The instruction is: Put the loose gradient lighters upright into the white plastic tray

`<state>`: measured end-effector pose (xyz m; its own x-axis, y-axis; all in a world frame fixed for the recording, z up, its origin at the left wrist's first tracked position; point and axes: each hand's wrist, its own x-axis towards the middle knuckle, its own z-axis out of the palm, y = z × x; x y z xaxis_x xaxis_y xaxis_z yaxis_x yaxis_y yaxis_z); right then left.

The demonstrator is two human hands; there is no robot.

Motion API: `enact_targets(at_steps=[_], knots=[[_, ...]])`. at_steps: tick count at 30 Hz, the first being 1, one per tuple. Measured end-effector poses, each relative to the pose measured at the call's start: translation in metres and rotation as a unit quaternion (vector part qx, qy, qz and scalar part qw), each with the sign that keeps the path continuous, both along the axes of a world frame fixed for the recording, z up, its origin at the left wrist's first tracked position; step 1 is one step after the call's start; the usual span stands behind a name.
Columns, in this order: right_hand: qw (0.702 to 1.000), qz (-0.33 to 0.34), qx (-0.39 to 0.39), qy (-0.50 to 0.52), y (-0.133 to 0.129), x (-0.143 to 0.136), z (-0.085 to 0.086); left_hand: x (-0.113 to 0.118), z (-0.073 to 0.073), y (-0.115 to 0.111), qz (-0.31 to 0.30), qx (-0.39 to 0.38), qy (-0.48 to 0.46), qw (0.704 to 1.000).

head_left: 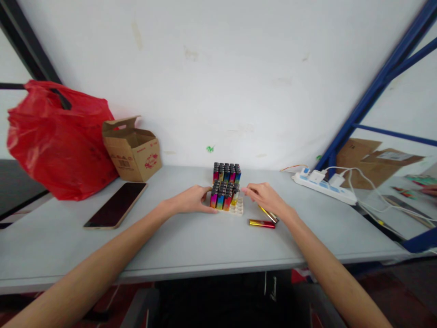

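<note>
The table (pixel 184 239) is extending beneath both hands. The bag (pixel 64 141) is standing far left of the left hand (pixel 195 199); the box (pixel 136 152) is standing nearer. The left hand is gripping the tray (pixel 239 208) at its left side. The right hand (pixel 264 196) is reaching to its right side; its grip cannot be determined. The tray is sitting between the hands, holding upright lighters (pixel 220 201). Two loose lighters (pixel 262 223) are lying by the right hand.

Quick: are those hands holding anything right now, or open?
Left hand: open, cupped at the left side of the white tray.
Right hand: fingers bunched beside the standing lighters; grip cannot be told.
</note>
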<state>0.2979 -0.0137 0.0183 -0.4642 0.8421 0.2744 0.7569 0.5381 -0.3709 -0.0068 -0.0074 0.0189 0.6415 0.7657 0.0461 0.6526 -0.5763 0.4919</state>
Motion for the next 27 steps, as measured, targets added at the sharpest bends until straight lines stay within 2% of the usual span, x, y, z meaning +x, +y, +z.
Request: enact_targets(at_steps=[3,6,9,12,17,22,25,27], knots=[[0.998,-0.031,0.007,0.047,-0.002,0.035,0.011,0.000,0.002,-0.001,0.005,-0.010,-0.001,1.000],[0.999,-0.024,-0.026,0.038,-0.014,0.075,0.016,0.000,0.002,-0.002,0.010,-0.009,0.009,1.000],[0.997,-0.040,-0.070,0.006,-0.033,0.110,0.010,0.000,0.001,0.000,0.010,0.002,0.013,1.000],[0.996,-0.056,-0.069,-0.015,-0.050,0.134,-0.005,0.000,-0.001,0.002,0.009,0.010,0.019,1.000],[0.995,-0.077,-0.061,0.016,-0.066,0.148,-0.026,0.000,0.001,0.001,0.010,0.014,0.023,1.000],[0.979,-0.113,-0.095,0.138,-0.062,0.150,-0.024,0.001,0.005,-0.003,0.006,0.002,0.022,1.000],[0.951,-0.130,-0.119,0.255,-0.050,0.146,-0.022,0.001,0.006,-0.003,0.007,0.001,0.021,1.000],[0.915,-0.143,-0.121,0.357,-0.039,0.137,-0.020,0.001,0.006,-0.003,0.006,0.003,0.023,1.000]])
